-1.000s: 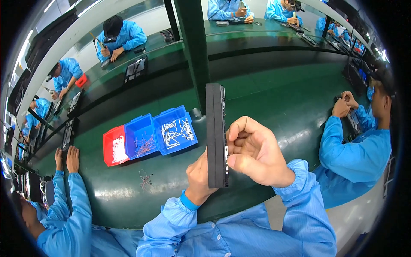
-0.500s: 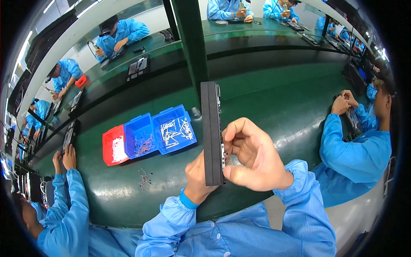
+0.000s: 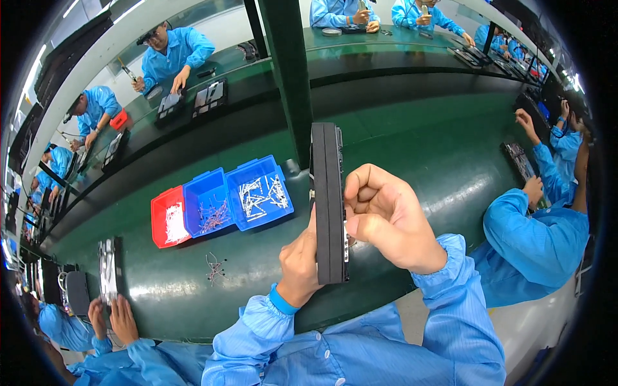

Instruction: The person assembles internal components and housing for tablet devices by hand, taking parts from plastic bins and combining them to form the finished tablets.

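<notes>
A thick, flat black rectangular device (image 3: 329,199) stands on edge before me, its narrow side toward me. My left hand (image 3: 299,260) is closed round it from the left and behind, with most of the fingers hidden. At the device's right face, my right hand (image 3: 396,222) has its fingers curled and its thumb and fingertips pinched close to the surface. Whatever small part lies in that pinch is too hidden to name. Small white bits show along that face beside the thumb.
On the green table (image 3: 425,161) stand a red bin (image 3: 156,222) of white pieces, a blue bin (image 3: 199,182) of thin wires and a blue bin (image 3: 241,225) of white strips. Loose wires (image 3: 215,269) lie nearer. A green post (image 3: 290,83) rises behind; co-workers sit at both sides.
The device has shifted slightly right and turned a little, and my right hand has moved right with it. The left co-worker's device has come nearer; the right co-worker has lifted one hand.
</notes>
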A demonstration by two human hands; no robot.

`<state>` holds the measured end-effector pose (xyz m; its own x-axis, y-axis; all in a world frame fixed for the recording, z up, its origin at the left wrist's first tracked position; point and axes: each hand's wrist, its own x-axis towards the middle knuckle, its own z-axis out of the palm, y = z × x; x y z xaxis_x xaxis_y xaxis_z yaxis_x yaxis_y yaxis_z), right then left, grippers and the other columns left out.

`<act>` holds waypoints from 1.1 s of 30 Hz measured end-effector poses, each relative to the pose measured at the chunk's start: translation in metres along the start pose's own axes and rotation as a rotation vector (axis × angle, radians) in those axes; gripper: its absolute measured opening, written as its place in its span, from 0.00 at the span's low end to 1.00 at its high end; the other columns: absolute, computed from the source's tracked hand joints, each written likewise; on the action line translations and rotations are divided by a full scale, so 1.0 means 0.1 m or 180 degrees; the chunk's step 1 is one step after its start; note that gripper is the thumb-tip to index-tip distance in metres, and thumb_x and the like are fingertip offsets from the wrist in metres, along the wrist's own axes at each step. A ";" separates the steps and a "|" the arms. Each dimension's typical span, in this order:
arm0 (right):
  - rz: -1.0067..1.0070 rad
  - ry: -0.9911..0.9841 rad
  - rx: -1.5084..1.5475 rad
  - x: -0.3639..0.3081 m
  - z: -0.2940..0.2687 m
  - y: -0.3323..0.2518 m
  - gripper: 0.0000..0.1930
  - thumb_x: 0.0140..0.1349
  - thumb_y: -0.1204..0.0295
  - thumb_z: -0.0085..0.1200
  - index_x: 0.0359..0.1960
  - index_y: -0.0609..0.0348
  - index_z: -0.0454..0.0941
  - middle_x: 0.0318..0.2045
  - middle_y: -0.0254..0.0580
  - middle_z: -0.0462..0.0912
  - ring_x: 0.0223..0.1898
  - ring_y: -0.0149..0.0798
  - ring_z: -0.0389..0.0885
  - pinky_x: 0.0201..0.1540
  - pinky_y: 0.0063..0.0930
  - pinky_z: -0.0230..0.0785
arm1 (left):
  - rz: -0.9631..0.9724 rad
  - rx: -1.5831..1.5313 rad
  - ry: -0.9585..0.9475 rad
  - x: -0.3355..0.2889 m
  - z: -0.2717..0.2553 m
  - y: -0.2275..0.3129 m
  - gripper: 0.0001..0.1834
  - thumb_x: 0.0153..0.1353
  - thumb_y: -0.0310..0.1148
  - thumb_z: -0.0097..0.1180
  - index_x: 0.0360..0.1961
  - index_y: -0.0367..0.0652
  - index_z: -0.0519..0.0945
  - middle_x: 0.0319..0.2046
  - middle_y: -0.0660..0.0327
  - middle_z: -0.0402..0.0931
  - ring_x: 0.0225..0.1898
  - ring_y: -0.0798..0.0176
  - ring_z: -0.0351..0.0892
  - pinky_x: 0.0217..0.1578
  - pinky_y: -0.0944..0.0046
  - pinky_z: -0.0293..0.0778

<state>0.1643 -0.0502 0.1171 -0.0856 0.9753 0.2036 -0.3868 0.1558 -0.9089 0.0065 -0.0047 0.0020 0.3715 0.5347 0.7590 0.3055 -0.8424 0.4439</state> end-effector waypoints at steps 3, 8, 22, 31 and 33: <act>0.0022 0.0032 0.0075 0.00 0.00 0.00 0.15 0.57 0.84 0.54 0.45 0.65 0.67 0.37 0.37 0.75 0.38 0.26 0.76 0.45 0.23 0.73 | -0.0097 0.0065 -0.0109 0.02 -0.01 0.03 0.31 0.49 0.26 0.67 0.56 0.26 0.74 0.41 0.47 0.83 0.36 0.53 0.86 0.31 0.62 0.81; -0.0009 -0.0111 0.0158 0.01 -0.01 0.04 0.19 0.56 0.84 0.54 0.49 0.65 0.65 0.37 0.37 0.74 0.39 0.27 0.75 0.47 0.24 0.71 | -0.0141 -0.0232 -0.0013 -0.01 0.00 -0.01 0.29 0.49 0.26 0.66 0.54 0.27 0.75 0.42 0.47 0.82 0.37 0.51 0.86 0.32 0.61 0.81; -0.0054 0.0125 -0.0081 -0.06 0.11 0.05 0.24 0.50 0.84 0.56 0.49 0.63 0.63 0.42 0.38 0.70 0.42 0.27 0.72 0.49 0.24 0.69 | -0.0248 -0.0253 -0.0170 -0.02 -0.04 0.00 0.36 0.50 0.27 0.65 0.62 0.27 0.69 0.39 0.48 0.83 0.35 0.53 0.87 0.32 0.62 0.81; -0.0331 -0.0080 -0.0108 -0.03 0.08 0.07 0.25 0.50 0.84 0.59 0.51 0.65 0.63 0.41 0.39 0.71 0.42 0.28 0.72 0.50 0.26 0.69 | -0.0095 -0.0445 0.0005 0.02 -0.03 -0.01 0.38 0.49 0.27 0.67 0.62 0.26 0.68 0.43 0.46 0.82 0.34 0.54 0.87 0.32 0.63 0.81; -0.0279 -0.0119 -0.0015 -0.02 0.06 0.06 0.24 0.52 0.84 0.58 0.51 0.65 0.63 0.40 0.40 0.72 0.42 0.28 0.74 0.49 0.26 0.70 | 0.0045 -0.0174 0.0085 0.00 0.00 -0.04 0.38 0.49 0.26 0.68 0.62 0.26 0.69 0.46 0.44 0.81 0.34 0.53 0.87 0.33 0.62 0.81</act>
<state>0.1568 -0.0519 0.1140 -0.0858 0.9514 0.2958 -0.3899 0.2412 -0.8887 0.0049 -0.0015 0.0002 0.3516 0.5214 0.7775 0.2517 -0.8526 0.4579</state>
